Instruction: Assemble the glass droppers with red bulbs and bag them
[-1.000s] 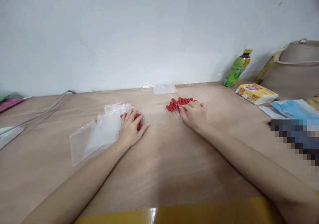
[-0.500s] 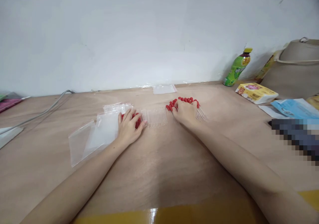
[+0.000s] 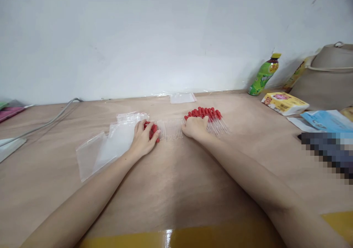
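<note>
My left hand (image 3: pixel 142 141) lies on the table with fingers and thumb apart, resting around a small pile of red rubber bulbs (image 3: pixel 153 130). Just right of it, clear thin glass tubes (image 3: pixel 171 130) lie side by side in a row. My right hand (image 3: pixel 195 126) is closed, knuckles up, at the right end of this row. Its fingertips are hidden, so what they hold does not show. Beyond and to the right of that hand, several glass droppers with red bulbs (image 3: pixel 209 114) are fanned out, bulbs toward the wall.
Clear plastic bags (image 3: pixel 111 141) lie left of my left hand, another bag (image 3: pixel 183 98) by the wall. A grey cable (image 3: pixel 62 112) runs at left. At right are a green bottle (image 3: pixel 261 77), tissue pack (image 3: pixel 285 103), blue packet (image 3: pixel 328 120) and beige bag (image 3: pixel 322 82).
My right hand has drawn back from the red bulbs toward the glass tubes, uncovering more of the fanned droppers. My left hand stays at the pile, its fingers covering less of it.
</note>
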A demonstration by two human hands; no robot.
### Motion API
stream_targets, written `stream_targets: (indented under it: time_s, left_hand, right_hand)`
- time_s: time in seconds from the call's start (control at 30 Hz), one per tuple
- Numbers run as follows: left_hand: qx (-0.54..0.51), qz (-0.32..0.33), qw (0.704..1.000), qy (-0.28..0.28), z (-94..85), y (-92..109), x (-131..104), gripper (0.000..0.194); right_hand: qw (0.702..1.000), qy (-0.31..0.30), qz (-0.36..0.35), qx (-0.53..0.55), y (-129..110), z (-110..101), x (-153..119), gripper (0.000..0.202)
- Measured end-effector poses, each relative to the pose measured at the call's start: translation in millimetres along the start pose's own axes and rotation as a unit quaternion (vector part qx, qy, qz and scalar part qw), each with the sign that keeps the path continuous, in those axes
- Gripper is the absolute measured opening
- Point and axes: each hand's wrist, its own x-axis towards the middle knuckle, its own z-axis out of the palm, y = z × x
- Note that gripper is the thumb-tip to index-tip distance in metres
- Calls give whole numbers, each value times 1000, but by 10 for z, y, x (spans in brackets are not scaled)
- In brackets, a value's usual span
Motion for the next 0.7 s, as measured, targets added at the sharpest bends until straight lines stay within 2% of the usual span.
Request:
stream_targets:
  time_s: [0.1, 0.2, 0.3, 0.37, 0.43, 0.5, 0.57, 0.7]
  left_hand:
    - [-23, 9, 1000, 11, -20, -10, 38, 47]
    - [-19, -13, 1000, 14, -95, 0, 67, 45]
    - [12, -54, 998, 39, -193, -20, 104, 39]
    - [33, -70, 996, 43, -250, -65, 141, 36]
    - [47, -78, 996, 25, -290, -123, 187, 36]
    - [58, -88, 994, -9, -312, -170, 242, 38]
    - [66, -105, 991, -43, -323, -190, 306, 40]
    - [76, -149, 981, -102, -338, -149, 442, 40]
  right_hand:
    - [1000, 2, -10, 0, 15, -36, -42, 23]
    - [997, 51, -49, 4, 85, -66, -133, 23]
    - [980, 124, -147, 50, 231, -29, -258, 22]
    - [950, 167, -249, 85, 359, 40, -341, 20]
    - [910, 206, -347, 93, 487, 123, -409, 20]
    - [878, 230, -409, 93, 589, 192, -458, 24]
    - [865, 241, -427, 110, 649, 232, -490, 26]
    - [860, 262, -411, 152, 648, 232, -518, 21]
